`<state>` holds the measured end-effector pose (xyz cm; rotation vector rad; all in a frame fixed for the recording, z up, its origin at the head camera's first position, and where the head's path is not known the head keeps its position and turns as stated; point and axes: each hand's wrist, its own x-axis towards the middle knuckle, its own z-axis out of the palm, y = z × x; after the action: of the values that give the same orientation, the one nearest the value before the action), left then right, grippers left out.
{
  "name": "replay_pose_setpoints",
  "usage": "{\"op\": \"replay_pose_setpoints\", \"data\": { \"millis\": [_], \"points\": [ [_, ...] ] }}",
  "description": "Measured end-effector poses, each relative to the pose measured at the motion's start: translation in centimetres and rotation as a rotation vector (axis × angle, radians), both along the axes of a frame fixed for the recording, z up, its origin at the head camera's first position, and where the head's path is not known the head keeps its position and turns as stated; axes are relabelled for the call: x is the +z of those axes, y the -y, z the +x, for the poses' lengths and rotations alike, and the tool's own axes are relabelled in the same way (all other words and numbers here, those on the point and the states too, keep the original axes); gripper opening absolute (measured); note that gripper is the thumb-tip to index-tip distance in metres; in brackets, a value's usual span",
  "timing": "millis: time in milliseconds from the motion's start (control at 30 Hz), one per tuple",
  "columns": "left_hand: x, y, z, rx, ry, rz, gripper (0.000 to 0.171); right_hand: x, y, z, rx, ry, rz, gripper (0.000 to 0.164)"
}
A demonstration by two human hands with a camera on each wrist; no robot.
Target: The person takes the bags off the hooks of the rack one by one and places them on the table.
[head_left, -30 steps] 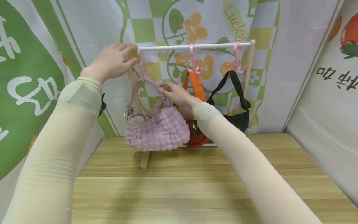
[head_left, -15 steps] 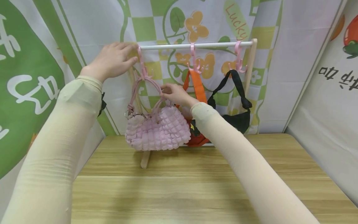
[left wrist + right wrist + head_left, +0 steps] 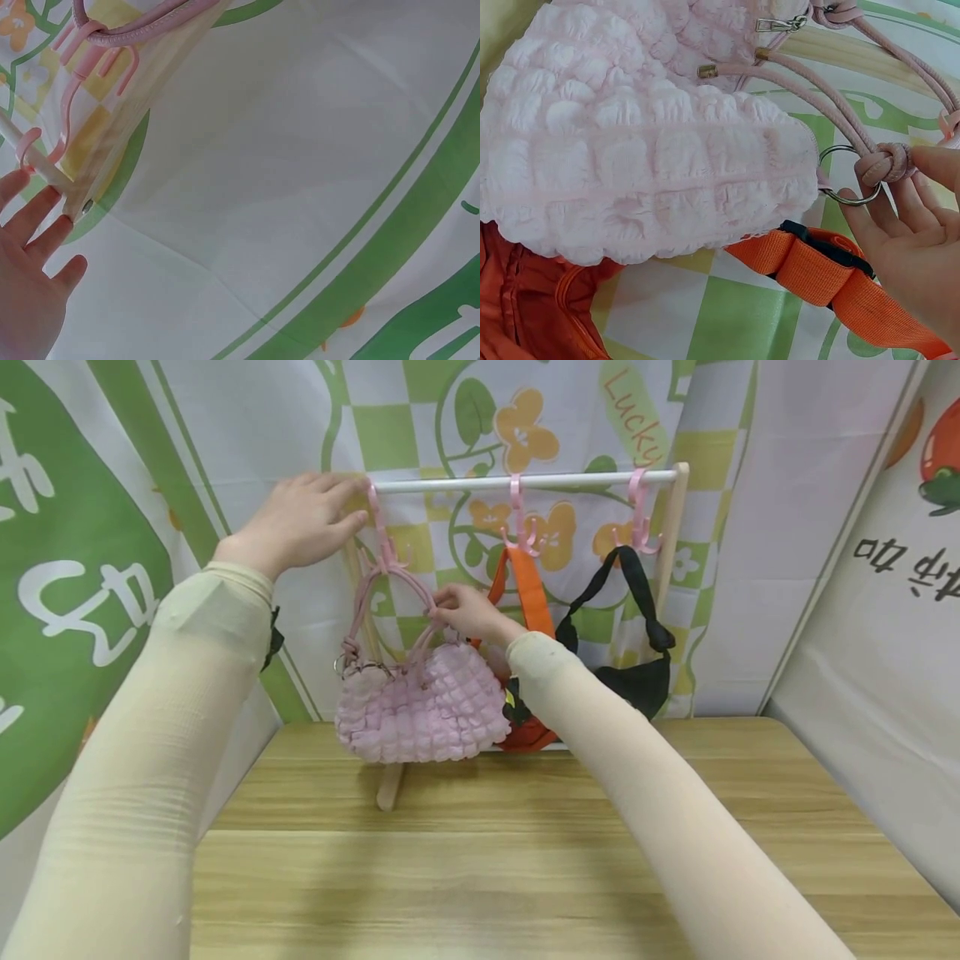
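A puffy pink handbag (image 3: 423, 710) hangs by its cord handle from the leftmost pink hook (image 3: 381, 527) on a rack. My right hand (image 3: 471, 612) is at the right side of that handle. In the right wrist view, thumb and fingers pinch the handle's knot (image 3: 885, 163) beside a metal ring (image 3: 847, 196). My left hand (image 3: 300, 522) lies at the top left corner of the rack, its fingers extended. In the left wrist view, the fingertips touch the end of the white rail (image 3: 52, 176) where it meets the wooden post (image 3: 112, 146).
To the right, an orange bag strap (image 3: 532, 597) and a black bag (image 3: 637, 685) hang from two more pink hooks. My right forearm partly covers them. The rack stands on a wooden table (image 3: 480, 877), in front of a printed cloth (image 3: 390, 439).
My right hand's fingers have closed on the pink handbag's handle, where earlier they only reached toward it. The left hand stays in place. The handbag hangs almost as before.
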<state>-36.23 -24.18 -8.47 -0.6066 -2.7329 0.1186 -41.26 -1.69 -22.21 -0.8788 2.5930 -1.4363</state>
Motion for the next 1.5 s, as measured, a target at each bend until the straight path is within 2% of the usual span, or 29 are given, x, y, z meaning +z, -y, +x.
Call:
{"op": "replay_pose_setpoints", "data": {
  "millis": [300, 567, 800, 933, 1200, 1333, 1500],
  "points": [
    [-0.1, 0.0, 0.2, -0.005, 0.001, 0.014, 0.060, 0.2, 0.3, -0.1, 0.045, 0.098, -0.100, 0.036],
    [0.1, -0.1, 0.1, -0.006, -0.004, 0.013, 0.059, 0.5, 0.1, -0.2, 0.050, 0.163, -0.149, 0.036],
    [0.1, -0.1, 0.1, -0.007, -0.005, 0.012, 0.058, 1.4, 0.0, 0.8, 0.032, 0.224, -0.169, 0.035],
    [0.1, 0.0, 0.2, -0.004, 0.000, 0.015, 0.059, 1.6, -0.1, 1.1, 0.028, 0.224, -0.176, 0.034],
    [0.1, 0.0, 0.3, -0.005, 0.003, 0.019, 0.060, 0.4, 0.0, -0.1, 0.013, 0.167, -0.201, 0.031],
    [0.0, 0.0, 0.2, -0.006, 0.006, 0.017, 0.060, 0.4, -0.1, -0.1, 0.015, 0.182, -0.220, 0.031],
    [0.0, 0.0, 0.2, -0.011, 0.002, 0.016, 0.059, 1.2, -0.3, 0.6, 0.021, 0.226, -0.227, 0.033]
  ]
}}
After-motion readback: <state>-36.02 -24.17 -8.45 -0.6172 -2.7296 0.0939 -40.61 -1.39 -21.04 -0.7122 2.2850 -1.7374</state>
